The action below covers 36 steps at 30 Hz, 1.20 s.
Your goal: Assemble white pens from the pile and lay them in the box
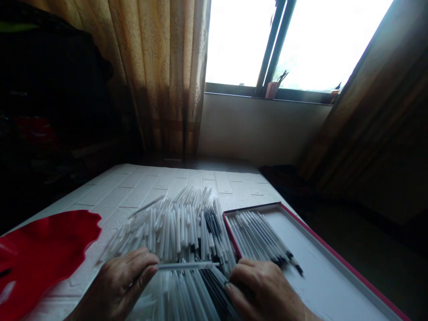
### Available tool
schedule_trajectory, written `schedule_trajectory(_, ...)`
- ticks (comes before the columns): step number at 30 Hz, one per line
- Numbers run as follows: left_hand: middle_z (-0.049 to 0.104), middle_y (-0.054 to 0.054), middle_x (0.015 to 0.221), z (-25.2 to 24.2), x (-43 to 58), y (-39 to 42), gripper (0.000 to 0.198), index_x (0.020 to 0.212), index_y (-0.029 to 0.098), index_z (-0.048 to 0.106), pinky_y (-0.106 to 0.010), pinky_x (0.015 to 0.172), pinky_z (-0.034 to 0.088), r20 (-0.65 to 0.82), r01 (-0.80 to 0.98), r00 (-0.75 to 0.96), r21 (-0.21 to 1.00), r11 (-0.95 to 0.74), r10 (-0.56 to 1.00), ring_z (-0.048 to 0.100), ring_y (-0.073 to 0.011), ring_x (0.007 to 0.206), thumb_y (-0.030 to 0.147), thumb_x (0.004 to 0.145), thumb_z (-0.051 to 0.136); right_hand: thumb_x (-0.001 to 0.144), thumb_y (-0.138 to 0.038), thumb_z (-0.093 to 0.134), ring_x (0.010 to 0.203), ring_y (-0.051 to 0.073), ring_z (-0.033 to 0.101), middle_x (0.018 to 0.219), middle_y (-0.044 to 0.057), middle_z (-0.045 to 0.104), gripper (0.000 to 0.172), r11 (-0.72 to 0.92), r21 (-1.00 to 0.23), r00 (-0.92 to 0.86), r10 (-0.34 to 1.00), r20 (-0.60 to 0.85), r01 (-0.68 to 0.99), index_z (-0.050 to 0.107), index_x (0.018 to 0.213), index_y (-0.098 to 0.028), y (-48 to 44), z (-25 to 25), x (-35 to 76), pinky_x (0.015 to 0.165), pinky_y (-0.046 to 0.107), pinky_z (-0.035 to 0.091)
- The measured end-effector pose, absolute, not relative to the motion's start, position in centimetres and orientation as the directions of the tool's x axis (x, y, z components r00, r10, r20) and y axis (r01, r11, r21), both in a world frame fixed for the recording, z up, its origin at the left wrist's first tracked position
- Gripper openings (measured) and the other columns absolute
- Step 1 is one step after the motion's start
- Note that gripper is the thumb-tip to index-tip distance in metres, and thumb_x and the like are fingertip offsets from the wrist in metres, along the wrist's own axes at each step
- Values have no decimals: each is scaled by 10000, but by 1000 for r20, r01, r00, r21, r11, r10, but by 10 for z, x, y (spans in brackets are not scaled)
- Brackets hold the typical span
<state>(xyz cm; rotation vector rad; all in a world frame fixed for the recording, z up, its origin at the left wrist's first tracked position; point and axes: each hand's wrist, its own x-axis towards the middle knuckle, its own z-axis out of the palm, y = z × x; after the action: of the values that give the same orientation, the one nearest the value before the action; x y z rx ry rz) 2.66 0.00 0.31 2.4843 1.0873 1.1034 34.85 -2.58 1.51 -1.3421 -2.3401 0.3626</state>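
Observation:
A big heap of white pen tubes (174, 223) and thin black refills (211, 223) lies on the white brick-pattern tabletop (140, 183). My left hand (120, 281) pinches one white tube (187, 266) that points right, level above the heap. My right hand (264, 290) rests with curled fingers on the black refills at the heap's near right edge; what it grips is hidden. To the right, a shallow white tray with a red rim (321, 249) holds a row of assembled pens (257, 236).
A red plastic bag or sheet (43, 249) lies at the left of the table. Behind are a tan curtain (157, 67), a bright window (301, 40) with a small pink cup (272, 89) on its sill, and dark floor to the right.

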Motion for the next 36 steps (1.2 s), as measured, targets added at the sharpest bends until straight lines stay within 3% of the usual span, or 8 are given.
schedule_trajectory(4,648,36,737,3,28,-2,356,889,256,636,-166,616,476,503,550,477,468,-692,720,670,-115,656,434,1106,417,818,-252,685,608,160,708,699,21,748,114,521,-327,-484,853,195,788,722,722,-204,-27,10,345,538,248,362)
schedule_trajectory(7,656,38,753,4,29,-3,365,900,257,637,-159,633,478,485,542,496,475,-693,721,676,-111,675,450,1109,407,829,-299,713,591,168,702,679,21,737,167,506,-295,-475,862,175,810,709,694,-200,-27,14,343,526,257,349)
schedule_trajectory(14,663,43,732,9,35,-6,376,918,278,670,-156,629,487,538,524,496,440,-729,682,677,-104,644,479,1104,412,914,-248,630,718,170,722,902,36,760,187,549,-435,-480,836,267,713,759,1047,-227,-26,19,346,626,256,462)
schedule_trajectory(18,686,44,763,7,32,-3,361,936,280,682,-150,658,511,556,544,470,429,-721,686,700,-104,674,490,1095,434,940,-197,563,670,144,697,830,26,741,214,582,-411,-513,813,275,702,752,841,-222,-25,28,353,591,239,434)
schedule_trajectory(22,731,40,827,9,23,5,350,945,281,693,-146,700,550,590,623,364,421,-659,721,738,-121,741,551,1056,498,898,-160,588,553,132,627,707,5,700,249,487,-268,-452,873,186,831,677,672,-215,-25,48,371,534,258,358)
schedule_trajectory(26,767,35,891,14,10,14,330,997,290,715,-132,702,573,626,677,337,358,-643,704,768,-125,784,572,1026,547,807,-105,613,521,146,629,665,3,710,229,433,-125,-425,901,85,893,624,607,-215,-33,57,389,509,276,305)
schedule_trajectory(31,770,23,869,16,4,17,344,992,277,714,-140,675,583,652,697,319,330,-636,688,767,-134,748,580,1018,553,735,-102,622,478,152,615,600,7,706,189,512,-77,-502,857,115,856,609,593,-226,-48,47,398,472,297,278)
schedule_trajectory(36,767,32,881,12,15,12,347,990,292,716,-131,700,575,605,660,330,400,-635,725,767,-132,776,601,1009,560,610,-50,612,331,92,420,464,-13,644,212,581,5,-581,813,37,814,535,493,-208,-51,26,394,398,324,128)
